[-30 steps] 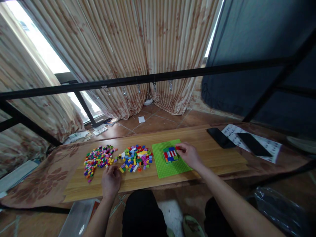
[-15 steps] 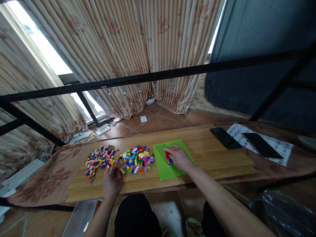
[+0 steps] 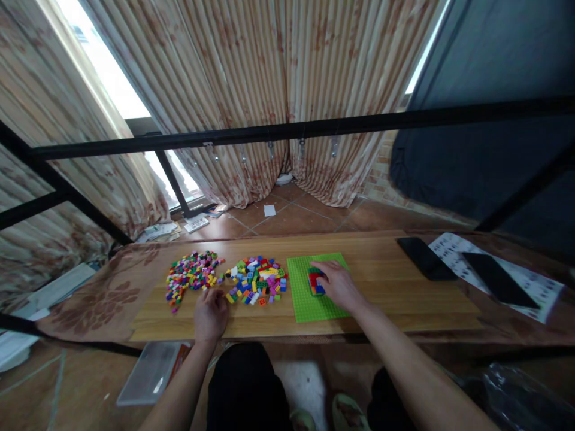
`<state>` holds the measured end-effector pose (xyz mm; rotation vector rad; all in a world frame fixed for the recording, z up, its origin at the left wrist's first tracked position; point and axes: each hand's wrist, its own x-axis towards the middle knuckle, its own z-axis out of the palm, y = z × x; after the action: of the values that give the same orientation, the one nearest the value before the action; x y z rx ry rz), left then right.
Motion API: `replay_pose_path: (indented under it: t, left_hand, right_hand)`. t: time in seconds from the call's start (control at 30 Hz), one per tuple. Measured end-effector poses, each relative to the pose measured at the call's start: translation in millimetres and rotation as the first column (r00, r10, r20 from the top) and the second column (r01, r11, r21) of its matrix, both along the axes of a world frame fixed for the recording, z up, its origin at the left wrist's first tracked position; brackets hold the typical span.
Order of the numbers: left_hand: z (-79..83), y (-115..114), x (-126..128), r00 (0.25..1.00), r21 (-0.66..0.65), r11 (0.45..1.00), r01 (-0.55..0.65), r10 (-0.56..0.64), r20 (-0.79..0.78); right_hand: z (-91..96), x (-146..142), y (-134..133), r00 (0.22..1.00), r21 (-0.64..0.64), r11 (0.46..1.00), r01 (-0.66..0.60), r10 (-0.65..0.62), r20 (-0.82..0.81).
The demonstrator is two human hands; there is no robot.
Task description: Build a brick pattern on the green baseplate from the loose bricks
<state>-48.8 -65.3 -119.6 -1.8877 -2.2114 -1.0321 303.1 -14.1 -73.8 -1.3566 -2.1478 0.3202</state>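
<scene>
My right hand [image 3: 339, 287] is over the green baseplate [image 3: 300, 304], index finger stretched out and thumb apart from it. Beside its fingertips a small block of red, green and blue toy bricks [image 3: 313, 280] sits on the plate; the hand hides part of it. My left hand [image 3: 211, 314] rests on the board's near side with its fingers curled together. Whatever those fingers hold, if anything, is hidden. Just beyond that hand lie a pile of larger mixed toy bricks [image 3: 256, 281] and, to its left, a pile of smaller pieces [image 3: 191, 272].
The wooden board [image 3: 377, 257] lies on a patterned cloth [image 3: 103, 293]. At the right are a black phone [image 3: 424, 257], a printed sheet [image 3: 449, 245] and another dark flat device [image 3: 498, 279]. A clear plastic box [image 3: 150, 372] stands below the left front edge. A black rail [image 3: 251, 134] crosses behind.
The camera view has shifted, so the scene sits farther right. My right hand has drawn back slightly from the block, which shows more now. My left hand stays by the piles.
</scene>
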Motion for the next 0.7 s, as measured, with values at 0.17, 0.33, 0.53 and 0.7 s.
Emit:
replay_pose_path:
  t: [0.17,0.33,0.53,0.7]
  left_hand:
    - [1.9,-2,4,1.000,0.016,1.000,-0.005,0.004,0.025]
    - [1.7,-3,6,0.999,0.000,1.000,-0.012,0.012,0.038]
    - [-0.9,-2,6,0.998,-0.012,1.000,-0.029,0.029,0.051]
    - [0.2,-3,7,0.998,-0.018,0.999,-0.032,0.033,0.061]
  right_hand:
    - [-6.9,12,6,0.994,-0.014,0.995,0.101,-0.101,-0.039]
    - [-16.1,14,13,0.987,-0.046,0.986,0.158,-0.159,-0.024]
    - [-23.9,9,19,0.983,-0.076,0.980,0.182,-0.181,0.013]
    - [-26.6,6,21,0.984,-0.106,0.978,0.179,-0.179,0.007]
